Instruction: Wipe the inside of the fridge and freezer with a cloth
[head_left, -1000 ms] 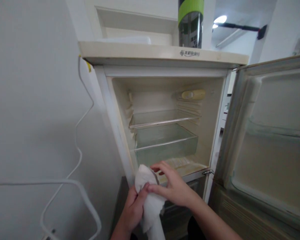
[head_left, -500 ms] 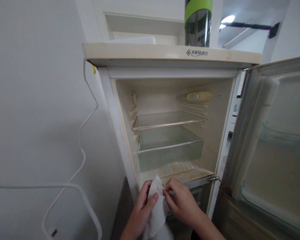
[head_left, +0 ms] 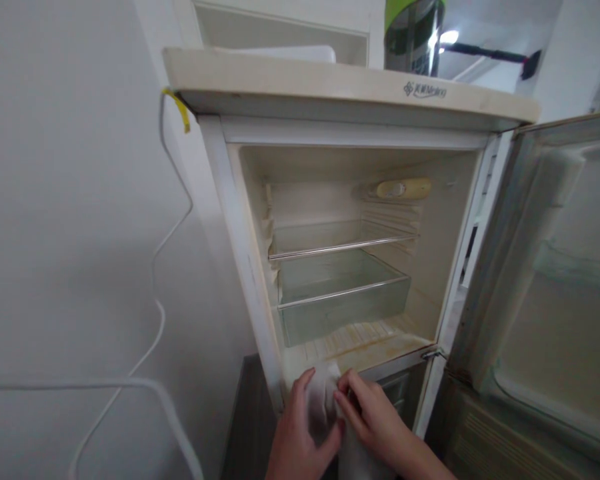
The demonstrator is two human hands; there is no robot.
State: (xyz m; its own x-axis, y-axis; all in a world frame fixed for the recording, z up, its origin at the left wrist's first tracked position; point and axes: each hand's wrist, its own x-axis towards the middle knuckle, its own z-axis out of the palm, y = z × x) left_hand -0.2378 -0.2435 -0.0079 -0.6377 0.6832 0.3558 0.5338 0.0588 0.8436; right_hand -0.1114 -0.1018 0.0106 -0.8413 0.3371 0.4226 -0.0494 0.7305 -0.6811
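A thin white cloth (head_left: 325, 387) is bunched between my hands, low in front of the open fridge. Its lower end (head_left: 360, 460) hangs below my right hand. My right hand (head_left: 373, 410) pinches the cloth's edge between thumb and fingertips. Curved around the other side of the cloth, my left hand (head_left: 300, 433) has its thumb and index finger spread, with cloth between them; its remaining fingers are hidden. Just beyond both hands is the stained fridge floor (head_left: 375, 350), streaked yellow-brown.
Inside the fridge are a glass shelf (head_left: 340, 248) and a clear drawer (head_left: 350, 310). The fridge door (head_left: 555, 320) stands open at right. White cords (head_left: 157, 320) run along the left wall. A bottle with a green band (head_left: 413, 40) tops the fridge.
My left hand has loosened, its thumb and index finger moving wider apart. The cloth and both hands sit slightly lower and to the right as the view shifts.
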